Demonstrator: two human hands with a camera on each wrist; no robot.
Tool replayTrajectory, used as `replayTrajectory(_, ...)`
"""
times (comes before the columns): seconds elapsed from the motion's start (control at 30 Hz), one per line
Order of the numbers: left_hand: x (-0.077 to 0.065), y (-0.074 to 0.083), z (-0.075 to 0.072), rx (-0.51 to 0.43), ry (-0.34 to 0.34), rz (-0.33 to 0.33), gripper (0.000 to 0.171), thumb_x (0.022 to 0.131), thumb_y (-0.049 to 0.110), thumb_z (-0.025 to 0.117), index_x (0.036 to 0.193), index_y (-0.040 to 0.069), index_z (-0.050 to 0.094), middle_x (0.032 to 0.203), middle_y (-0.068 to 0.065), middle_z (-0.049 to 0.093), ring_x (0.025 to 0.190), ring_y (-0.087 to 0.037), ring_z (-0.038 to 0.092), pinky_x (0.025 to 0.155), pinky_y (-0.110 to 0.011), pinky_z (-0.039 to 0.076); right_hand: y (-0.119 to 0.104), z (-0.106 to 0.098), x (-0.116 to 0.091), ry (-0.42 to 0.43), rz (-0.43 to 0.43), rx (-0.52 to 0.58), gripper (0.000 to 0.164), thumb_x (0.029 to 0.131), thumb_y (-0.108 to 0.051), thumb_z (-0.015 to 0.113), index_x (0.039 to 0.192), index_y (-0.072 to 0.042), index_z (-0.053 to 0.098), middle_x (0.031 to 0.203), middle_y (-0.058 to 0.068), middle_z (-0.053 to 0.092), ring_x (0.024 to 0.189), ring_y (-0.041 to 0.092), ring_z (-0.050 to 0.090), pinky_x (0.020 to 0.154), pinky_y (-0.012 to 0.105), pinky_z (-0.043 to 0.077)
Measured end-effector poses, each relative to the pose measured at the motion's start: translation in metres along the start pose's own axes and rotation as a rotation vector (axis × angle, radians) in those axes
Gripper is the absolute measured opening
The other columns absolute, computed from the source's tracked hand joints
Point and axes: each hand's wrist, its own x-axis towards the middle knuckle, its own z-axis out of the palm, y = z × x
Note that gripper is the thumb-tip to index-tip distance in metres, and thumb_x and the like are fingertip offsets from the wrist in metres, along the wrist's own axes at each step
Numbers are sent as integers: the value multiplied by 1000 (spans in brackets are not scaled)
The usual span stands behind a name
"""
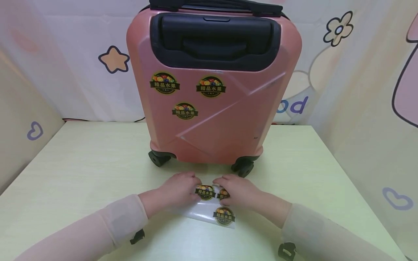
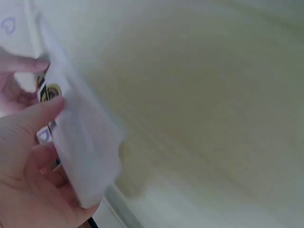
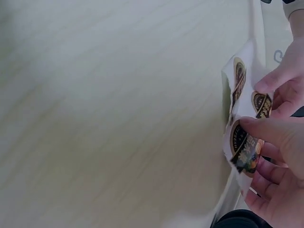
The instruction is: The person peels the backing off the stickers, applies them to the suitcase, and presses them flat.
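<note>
Both hands hold a white sticker sheet (image 1: 199, 210) above the table, just in front of a pink suitcase (image 1: 212, 134). My left hand (image 1: 181, 189) pinches its left side, with the thumb (image 2: 50, 110) on the printed face and fingers behind. At the right side, my right hand (image 1: 240, 191) pinches it too, its thumb (image 3: 259, 127) lying over one sticker. Three round black fruit stickers show on the sheet, one partly covered by the right hand. Three matching stickers (image 1: 210, 87) are on the suitcase front, in its upper left and middle area.
The suitcase stands upright on black wheels (image 1: 243, 166), its black handle recess (image 1: 215, 40) facing me. It rests on a pale table (image 1: 78, 163). Behind and at both sides hangs a cartoon-printed curtain (image 1: 336, 79).
</note>
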Motion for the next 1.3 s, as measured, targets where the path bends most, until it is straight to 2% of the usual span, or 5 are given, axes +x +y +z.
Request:
replayTrajectory(0.27,2,-14,-14,-628,-86,-76,12,83,9,62,92,3,66,80,1,62,74,-11,52,71,-26,45,1,-5,-5,-9,8,89,44,77,-20,76,116,-7,61,108,3,59,94,16,56,82,35,47)
replayTrajectory(0.6,-4,-15,-23,-812,-177,-154,13,85,18,65,89,5,66,76,2,61,67,-12,53,62,-26,44,-2,-15,-9,51,-31,146,48,78,-23,75,121,-7,59,109,3,58,96,17,54,85,35,46)
replayTrajectory(0.8,-10,-12,-28,-901,-161,-187,16,87,21,64,89,5,67,76,1,61,68,-13,53,64,-28,44,-7,-21,-15,302,-85,238,42,80,-21,74,118,-8,61,115,2,56,106,19,52,89,35,45)
replayTrajectory(1.03,-17,2,-30,-1089,-56,-294,22,87,22,65,96,1,66,85,-3,63,76,-17,56,66,-28,46,-19,-20,-16,663,-245,235,22,73,-10,78,94,-8,70,95,0,58,88,16,52,75,29,43)
replayTrajectory(1.3,-26,33,-28,-1372,100,-389,24,88,23,64,97,2,62,84,-5,63,72,-17,60,61,-29,49,-28,-18,-18,824,-274,232,24,67,-12,82,88,-8,71,89,-1,60,84,17,53,78,32,39)
